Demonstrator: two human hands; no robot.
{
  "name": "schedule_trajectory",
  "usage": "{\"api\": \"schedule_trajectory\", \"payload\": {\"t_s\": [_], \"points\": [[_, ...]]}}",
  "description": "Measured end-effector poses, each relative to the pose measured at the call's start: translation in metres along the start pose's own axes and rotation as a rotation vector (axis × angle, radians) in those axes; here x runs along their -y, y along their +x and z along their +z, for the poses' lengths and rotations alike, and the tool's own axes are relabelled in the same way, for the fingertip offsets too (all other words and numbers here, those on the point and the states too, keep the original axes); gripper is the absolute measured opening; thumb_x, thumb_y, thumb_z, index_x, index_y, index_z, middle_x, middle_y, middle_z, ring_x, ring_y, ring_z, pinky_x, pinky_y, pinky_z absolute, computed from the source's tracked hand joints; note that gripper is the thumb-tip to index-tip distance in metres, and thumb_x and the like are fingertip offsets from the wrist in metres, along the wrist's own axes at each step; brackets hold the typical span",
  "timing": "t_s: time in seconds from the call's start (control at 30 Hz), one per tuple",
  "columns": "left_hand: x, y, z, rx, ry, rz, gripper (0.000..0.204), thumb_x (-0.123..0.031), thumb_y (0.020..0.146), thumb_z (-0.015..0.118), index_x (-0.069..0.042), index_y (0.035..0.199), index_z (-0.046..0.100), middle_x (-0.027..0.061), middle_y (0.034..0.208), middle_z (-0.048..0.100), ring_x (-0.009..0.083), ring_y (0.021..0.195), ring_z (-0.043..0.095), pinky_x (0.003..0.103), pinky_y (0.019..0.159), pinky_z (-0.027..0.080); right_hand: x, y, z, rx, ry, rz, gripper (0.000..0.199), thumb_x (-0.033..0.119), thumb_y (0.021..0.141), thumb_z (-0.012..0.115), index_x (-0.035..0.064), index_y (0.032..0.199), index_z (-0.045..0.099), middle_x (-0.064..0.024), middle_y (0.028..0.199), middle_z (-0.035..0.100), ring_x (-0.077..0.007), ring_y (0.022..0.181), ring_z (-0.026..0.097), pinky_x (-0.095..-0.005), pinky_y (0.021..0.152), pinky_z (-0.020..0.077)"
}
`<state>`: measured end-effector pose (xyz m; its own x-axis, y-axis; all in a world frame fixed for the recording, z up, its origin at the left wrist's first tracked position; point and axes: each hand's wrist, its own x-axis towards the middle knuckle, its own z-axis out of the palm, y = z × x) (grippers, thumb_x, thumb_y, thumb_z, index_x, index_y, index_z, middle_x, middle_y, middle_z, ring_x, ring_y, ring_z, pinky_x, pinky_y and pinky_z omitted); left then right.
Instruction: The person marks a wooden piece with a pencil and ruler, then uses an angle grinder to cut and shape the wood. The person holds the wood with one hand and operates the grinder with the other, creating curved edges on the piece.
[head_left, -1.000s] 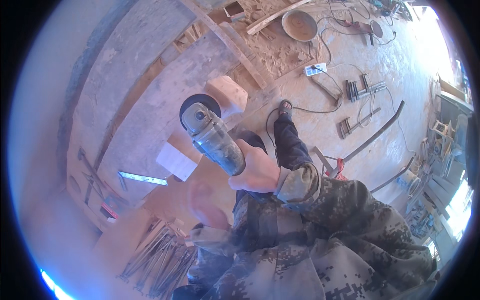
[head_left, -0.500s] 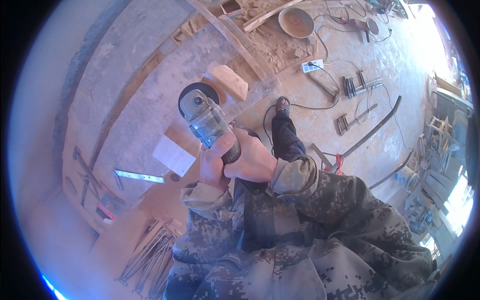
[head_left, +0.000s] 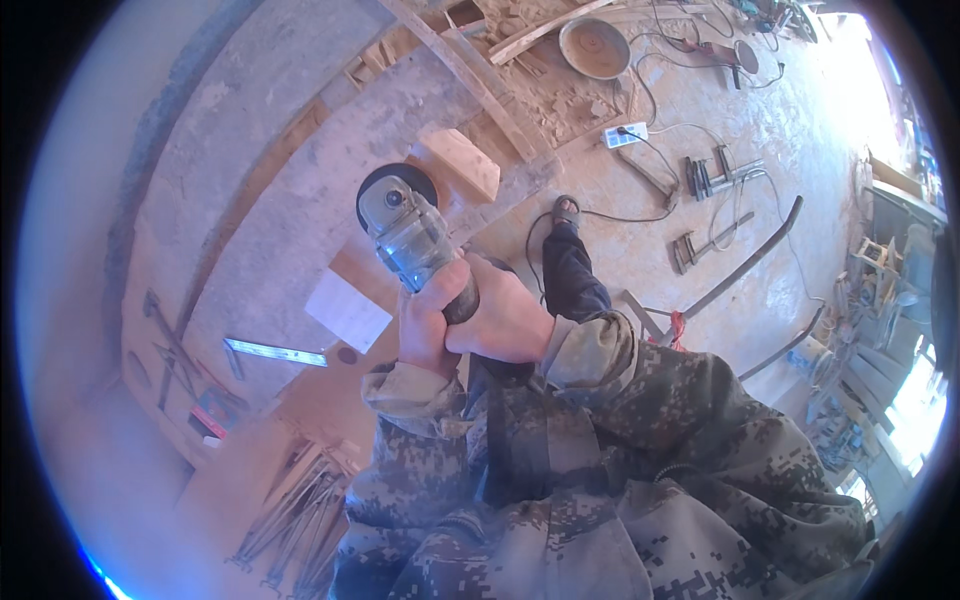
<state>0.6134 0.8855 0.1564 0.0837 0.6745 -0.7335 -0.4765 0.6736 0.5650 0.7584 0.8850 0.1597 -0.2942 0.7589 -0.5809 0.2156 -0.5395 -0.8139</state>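
Note:
Both of my hands are wrapped round the body of an angle grinder [head_left: 415, 240], its metal head pointing away from me. My left hand [head_left: 425, 325] grips its left side, and my right hand [head_left: 508, 315] closes over the rear part from the right. The grinder's dark round disc [head_left: 408, 180] lies beside a pale wooden block [head_left: 462, 168]; whether they touch I cannot tell. Under the tool, the workpiece is largely hidden. A white sheet [head_left: 348, 312] lies just left of my left hand.
A try square [head_left: 275, 352] and a red-and-dark box [head_left: 218, 412] lie at the left. Metal clamps [head_left: 300, 510] lean at the lower left. On the floor are a power strip [head_left: 625, 135], cords, more clamps [head_left: 710, 175], a round pan [head_left: 594, 48] and a long bar [head_left: 745, 268].
Almost nothing differs. The grinder and my hands stay in nearly the same place, with only a very slight shift of the view.

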Motion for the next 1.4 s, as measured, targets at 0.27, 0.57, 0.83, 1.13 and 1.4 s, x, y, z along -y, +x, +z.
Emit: {"api": "schedule_trajectory", "payload": {"t_s": [0.27,0.57,0.83,1.13,1.4], "points": [[0.006,-0.005,-0.01,-0.061,-0.016,-0.018,0.045,-0.019,0.091,0.081,-0.001,0.129,0.066,0.0086,0.118,0.069,0.0217,0.104,0.069,0.039,0.095,0.055,-0.003,-0.002,0.005,0.085,0.051,0.025,0.103,0.032,0.072,0.084,-0.0114,0.156,0.042,-0.0299,0.12,0.075,-0.0432,0.116,0.074,-0.0436,0.103,0.0567],[-0.002,0.012,-0.002,0.03,-0.053,-0.025,0.046,-0.017,0.09,0.081,-0.001,0.131,0.066,0.0085,0.114,0.071,0.0218,0.103,0.07,0.039,0.093,0.056,0.007,0.005,-0.004,0.038,0.013,0.019,0.109,0.032,0.072,0.082,-0.0115,0.161,0.036,-0.0321,0.122,0.074,-0.0436,0.118,0.073,-0.0433,0.102,0.0577],[0.008,0.0,-0.021,-0.045,-0.058,0.008,0.049,-0.017,0.089,0.082,-0.003,0.132,0.065,0.0082,0.116,0.07,0.0218,0.105,0.07,0.039,0.095,0.057,-0.003,0.005,0.011,0.088,-0.009,0.027,0.113,0.034,0.072,0.082,-0.0131,0.162,0.033,-0.0342,0.122,0.073,-0.0452,0.118,0.073,-0.0438,0.103,0.0572],[-0.004,0.012,0.001,0.089,-0.065,0.008,0.048,-0.018,0.088,0.083,-0.004,0.131,0.067,0.0072,0.115,0.072,0.0206,0.1,0.072,0.037,0.09,0.059,0.013,0.002,-0.002,-0.059,-0.098,-0.021,0.111,0.037,0.071,0.083,-0.0119,0.16,0.036,-0.0336,0.121,0.072,-0.0464,0.115,0.073,-0.0464,0.102,0.0574],[-0.004,0.015,-0.002,0.101,-0.067,-0.02,0.048,-0.018,0.089,0.083,-0.003,0.131,0.067,0.0075,0.116,0.072,0.0205,0.102,0.072,0.038,0.091,0.058,0.008,0.007,-0.003,-0.031,-0.059,0.026,0.11,0.036,0.071,0.082,-0.0098,0.16,0.038,-0.0331,0.123,0.072,-0.046,0.117,0.072,-0.0459,0.102,0.0575]]}}
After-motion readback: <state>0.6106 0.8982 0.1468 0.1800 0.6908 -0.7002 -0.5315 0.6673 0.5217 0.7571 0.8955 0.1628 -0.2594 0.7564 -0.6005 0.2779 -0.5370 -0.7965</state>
